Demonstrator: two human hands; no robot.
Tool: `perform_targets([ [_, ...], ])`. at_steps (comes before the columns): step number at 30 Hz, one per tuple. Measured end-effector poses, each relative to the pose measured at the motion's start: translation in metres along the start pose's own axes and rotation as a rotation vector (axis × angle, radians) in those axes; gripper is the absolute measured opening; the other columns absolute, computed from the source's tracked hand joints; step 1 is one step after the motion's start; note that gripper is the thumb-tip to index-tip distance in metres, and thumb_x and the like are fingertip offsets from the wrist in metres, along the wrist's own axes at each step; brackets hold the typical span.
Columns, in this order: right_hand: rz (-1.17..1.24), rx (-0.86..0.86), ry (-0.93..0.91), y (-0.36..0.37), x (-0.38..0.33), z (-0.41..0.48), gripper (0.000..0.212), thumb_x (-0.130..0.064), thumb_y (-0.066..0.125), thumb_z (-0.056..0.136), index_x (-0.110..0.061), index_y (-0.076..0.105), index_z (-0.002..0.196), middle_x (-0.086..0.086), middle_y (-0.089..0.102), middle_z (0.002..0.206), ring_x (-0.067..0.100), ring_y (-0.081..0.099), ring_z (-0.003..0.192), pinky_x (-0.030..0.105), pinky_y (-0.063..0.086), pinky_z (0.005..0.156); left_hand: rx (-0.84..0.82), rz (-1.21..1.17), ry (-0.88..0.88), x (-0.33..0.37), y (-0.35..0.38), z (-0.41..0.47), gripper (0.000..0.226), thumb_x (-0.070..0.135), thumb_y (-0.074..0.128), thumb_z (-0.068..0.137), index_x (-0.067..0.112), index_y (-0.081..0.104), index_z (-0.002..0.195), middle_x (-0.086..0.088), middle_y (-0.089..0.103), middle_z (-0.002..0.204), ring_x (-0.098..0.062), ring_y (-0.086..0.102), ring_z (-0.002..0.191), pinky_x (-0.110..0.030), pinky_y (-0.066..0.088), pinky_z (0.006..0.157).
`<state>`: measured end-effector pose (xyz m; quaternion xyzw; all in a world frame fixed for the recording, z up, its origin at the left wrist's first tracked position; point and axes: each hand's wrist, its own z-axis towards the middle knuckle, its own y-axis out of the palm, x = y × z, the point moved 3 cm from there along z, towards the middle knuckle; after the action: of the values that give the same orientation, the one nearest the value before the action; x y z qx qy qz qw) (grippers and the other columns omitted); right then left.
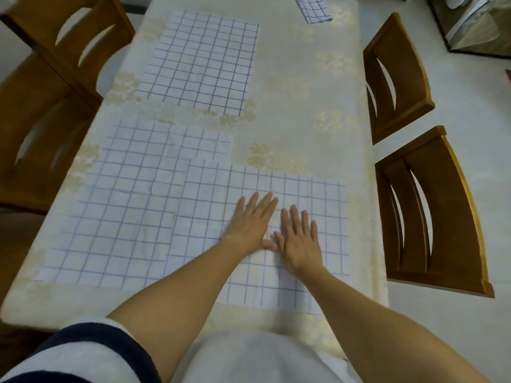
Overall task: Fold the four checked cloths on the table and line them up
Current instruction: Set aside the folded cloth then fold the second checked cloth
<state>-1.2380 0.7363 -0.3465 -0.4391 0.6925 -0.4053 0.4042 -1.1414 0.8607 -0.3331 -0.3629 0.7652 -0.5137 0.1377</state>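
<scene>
- Cloth under the hands point(318, 205): spread flat by the near right corner of the tabletop point(290, 92). We see no fold in it yet. Its left border lies over the neighbouring cloth.
- Left hand point(251, 219) and right hand point(300, 244): both lie palm down on that cloth, side by side, thumbs almost touching. The grip is wide on both, fingers straight, holding nothing. We judge this to be smoothing ahead of a first fold.
- Near-left cloth point(116, 211): flat and unfolded, reaching toward the near left corner.
- Far cloth point(204, 64): flat and unfolded, further along the left side, apart from the two near ones.
- Folded cloth point(313, 8): a small packet at the far right corner, partly cut off by the frame. It is the only one that looks done.
- Tally, as we judge it: one of four folded, three to go. No line exists yet, since the folded one sits alone.
- Surroundings: a pale flowered tablecloth point(279, 156) and wooden chairs point(431, 217) along both long edges.
</scene>
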Motion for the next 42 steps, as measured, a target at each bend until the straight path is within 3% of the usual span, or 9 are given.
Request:
perform_targets([
  [3,-0.063,-0.012,0.011,0.004,0.014,-0.004,0.067,-0.064,0.0,0.1,-0.031,-0.024,0.154,-0.007,-0.034,0.16,0.022,-0.031,0.148,0.048,-0.013,0.123,0.011,0.006,-0.034,-0.017,0.016,-0.01,0.104,0.082,0.028,0.088,0.022,-0.023,0.156,0.001,-0.032,0.162,-0.026,-0.024,0.152,-0.052,-0.012,0.122],
  [6,-0.07,-0.028,0.099,-0.003,0.032,0.004,0.074,-0.069,0.0,0.097,-0.028,-0.025,0.154,-0.005,-0.034,0.16,0.024,-0.031,0.148,0.049,-0.011,0.123,0.057,0.014,-0.002,-0.033,0.021,-0.013,0.091,0.079,0.016,0.092,0.028,-0.025,0.155,0.007,-0.033,0.161,-0.021,-0.024,0.152,-0.048,-0.013,0.123],
  [10,-0.078,0.012,0.152,-0.021,0.03,0.026,0.079,-0.069,0.001,0.097,-0.022,-0.022,0.155,0.003,-0.03,0.162,0.029,-0.025,0.15,0.047,-0.014,0.122,0.09,-0.05,-0.042,-0.032,0.012,-0.004,0.085,0.074,0.015,0.095,0.027,-0.018,0.158,0.004,-0.029,0.163,-0.022,-0.023,0.152,-0.049,-0.011,0.123],
  [13,-0.051,0.057,0.027,-0.032,0.007,0.051,0.068,-0.054,0.007,0.104,-0.02,-0.018,0.157,0.002,-0.027,0.163,0.026,-0.021,0.152,0.045,-0.01,0.124,0.123,-0.052,-0.113,-0.027,0.002,0.012,0.076,0.064,0.015,0.101,0.025,-0.014,0.159,0.001,-0.025,0.165,-0.024,-0.02,0.153,-0.051,-0.008,0.123],
  [16,0.014,-0.007,-0.055,-0.029,-0.016,0.071,0.063,-0.044,0.011,0.107,-0.016,-0.013,0.158,0.003,-0.022,0.165,0.026,-0.018,0.152,0.044,-0.007,0.125,0.084,-0.078,-0.166,-0.03,-0.004,0.028,0.072,0.061,0.011,0.102,0.025,-0.017,0.158,0.002,-0.025,0.165,-0.023,-0.022,0.152,-0.054,-0.008,0.123],
  [22,-0.01,0.062,-0.106,-0.021,0.001,0.076,0.064,-0.052,0.008,0.105,-0.024,-0.01,0.159,-0.004,-0.017,0.166,0.018,-0.021,0.152,0.046,-0.004,0.125,0.165,-0.03,-0.121,-0.048,-0.002,0.035,0.074,0.071,0.007,0.098,0.034,-0.019,0.157,0.009,-0.025,0.165,-0.019,-0.022,0.152,-0.05,-0.01,0.123],
  [29,-0.061,0.077,-0.068,-0.021,0.001,0.076,0.065,-0.053,0.011,0.103,-0.025,-0.009,0.159,-0.001,-0.017,0.167,0.021,-0.02,0.152,0.051,-0.002,0.124,0.235,-0.017,-0.146,-0.05,0.001,0.037,0.078,0.076,0.009,0.094,0.037,-0.013,0.158,0.005,-0.02,0.166,-0.028,-0.019,0.153,-0.056,-0.005,0.122],
  [36,-0.097,0.013,-0.044,-0.031,0.022,0.079,0.067,-0.062,0.007,0.101,-0.033,-0.02,0.156,-0.008,-0.029,0.163,0.021,-0.031,0.148,0.051,-0.012,0.122,0.215,-0.043,-0.185,-0.069,-0.007,0.036,0.073,0.078,0.007,0.093,0.046,-0.018,0.154,0.006,-0.026,0.165,-0.029,-0.023,0.152,-0.055,-0.008,0.122],
  [42,-0.159,-0.089,0.025,-0.04,0.032,0.083,0.071,-0.059,0.002,0.101,-0.019,-0.019,0.157,0.005,-0.027,0.163,0.024,-0.024,0.151,0.046,-0.009,0.124,0.093,0.0,-0.256,-0.076,-0.015,0.033,0.074,0.073,0.002,0.095,0.037,-0.024,0.154,0.004,-0.036,0.16,-0.028,-0.027,0.15,-0.054,-0.011,0.121],
])
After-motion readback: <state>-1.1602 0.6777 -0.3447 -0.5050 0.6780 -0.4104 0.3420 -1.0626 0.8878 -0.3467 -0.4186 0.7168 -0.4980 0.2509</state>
